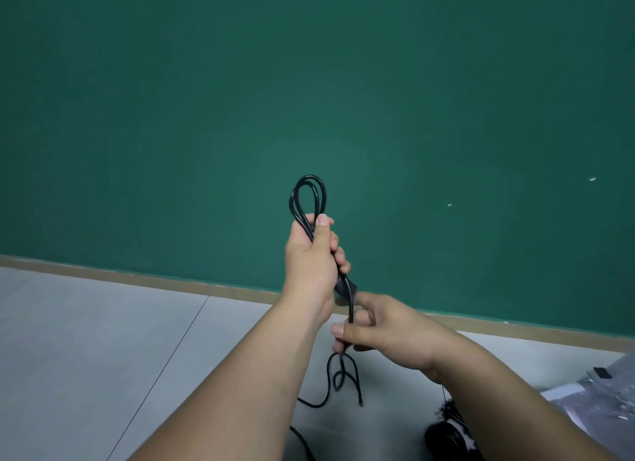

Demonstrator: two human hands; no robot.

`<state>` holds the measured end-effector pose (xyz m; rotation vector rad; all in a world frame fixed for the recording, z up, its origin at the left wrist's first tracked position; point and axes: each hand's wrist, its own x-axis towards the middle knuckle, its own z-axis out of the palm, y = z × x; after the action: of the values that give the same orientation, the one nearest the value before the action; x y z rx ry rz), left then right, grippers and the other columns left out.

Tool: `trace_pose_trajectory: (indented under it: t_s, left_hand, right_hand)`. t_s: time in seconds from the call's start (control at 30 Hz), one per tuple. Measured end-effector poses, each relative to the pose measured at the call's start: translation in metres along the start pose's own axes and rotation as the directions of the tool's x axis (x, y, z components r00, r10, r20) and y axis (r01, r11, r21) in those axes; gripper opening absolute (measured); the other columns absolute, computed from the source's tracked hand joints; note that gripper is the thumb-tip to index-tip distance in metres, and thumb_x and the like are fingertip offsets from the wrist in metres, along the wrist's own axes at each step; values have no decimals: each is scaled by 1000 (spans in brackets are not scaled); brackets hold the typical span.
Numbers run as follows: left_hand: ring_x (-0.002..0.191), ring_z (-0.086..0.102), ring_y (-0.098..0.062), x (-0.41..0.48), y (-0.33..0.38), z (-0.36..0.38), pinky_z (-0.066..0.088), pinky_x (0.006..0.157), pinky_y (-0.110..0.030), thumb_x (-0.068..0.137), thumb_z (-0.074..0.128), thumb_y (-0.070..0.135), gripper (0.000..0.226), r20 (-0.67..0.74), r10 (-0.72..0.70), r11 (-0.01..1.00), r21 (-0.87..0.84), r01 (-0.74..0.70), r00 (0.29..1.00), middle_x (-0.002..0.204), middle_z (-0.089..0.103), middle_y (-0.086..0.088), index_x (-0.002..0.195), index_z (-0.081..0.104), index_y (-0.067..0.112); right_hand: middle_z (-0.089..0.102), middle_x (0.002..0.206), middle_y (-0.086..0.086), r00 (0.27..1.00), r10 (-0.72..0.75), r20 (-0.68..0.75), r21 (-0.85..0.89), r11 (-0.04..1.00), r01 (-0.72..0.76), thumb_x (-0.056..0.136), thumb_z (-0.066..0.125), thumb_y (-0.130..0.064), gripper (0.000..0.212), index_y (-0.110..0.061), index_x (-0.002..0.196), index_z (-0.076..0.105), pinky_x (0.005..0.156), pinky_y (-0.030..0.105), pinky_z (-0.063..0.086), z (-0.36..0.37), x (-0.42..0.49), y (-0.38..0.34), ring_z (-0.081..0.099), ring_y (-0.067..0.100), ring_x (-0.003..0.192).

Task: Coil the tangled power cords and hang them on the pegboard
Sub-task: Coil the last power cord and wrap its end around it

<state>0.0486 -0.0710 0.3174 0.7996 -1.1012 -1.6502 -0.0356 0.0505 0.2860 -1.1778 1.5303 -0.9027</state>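
Black and rubber-sheathed, the cord (pixel 307 177) looks light and limp but springy: its loops should hold a rounded shape only while pinched and are likely to spring open once let go. The left hand (pixel 311 258) is raised in front of the green wall (pixel 309 82), its fingers and thumb curled round the gathered strands, so that a narrow double loop stands up above the left hand. Just below the left hand a thicker dark part, probably the plug (pixel 345 285), pokes out. Lower and to the right of the left hand, the right hand (pixel 388 333) pinches a single strand between thumb and fingers. The two hands are close but apart, with a short run of cord between them. Below the right hand the free tail hangs in loose kinks down to the grey floor (pixel 103 340). The best hold is probably where the strands cross in the left hand, with the smooth sheath sliding through the right to feed each new turn; the plug end will be the stiff, heavy bit. Far below and right of the left hand lies a dark heap (pixel 446 436), seemingly more cords. Beyond it lies a clear plastic bag (pixel 591 395), whose contents I cannot make out. No pegboard is in view.
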Motion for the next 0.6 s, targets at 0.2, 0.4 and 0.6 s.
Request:
trace_pose_trajectory:
  t_s: [0.2, 0.4, 0.6]
  left_hand:
    - [56, 46, -15, 29, 14, -39, 41, 54, -28, 111, 49, 33, 17, -72, 344, 874, 389, -291, 936, 74, 52, 7, 98, 52, 24]
    - [83, 60, -18, 24, 13, -44, 40, 66, -32, 110, 52, 38, 19, 269, 228, 529, 773, -351, 936, 88, 62, 13, 105, 57, 19]
    - [52, 43, -15, -9, -9, -10, 42, 53, -33, 95, 46, 75, 49, 505, -225, 707, 673, -217, 833, 68, 48, 8, 93, 60, 28]
  right_hand:
    - [48, 66, 5, 975, -72, -211, 30, 996, 80, 101, 71, -18, 14, -14, 114, 75, 79, 43, 56, -36, -7, -8, 52, 15, 62]
    - [56, 71, 9, 861, -234, -451, -67, 971, 229, 96, 76, -19, 7, -20, 93, 82, 63, 24, 44, -62, -34, -18, 50, 18, 63]
    - [75, 83, -12, 555, -378, -741, -256, 923, 286, 87, 87, -23, 11, -30, 89, 79, 66, 19, 48, -55, -24, -17, 59, 7, 67]
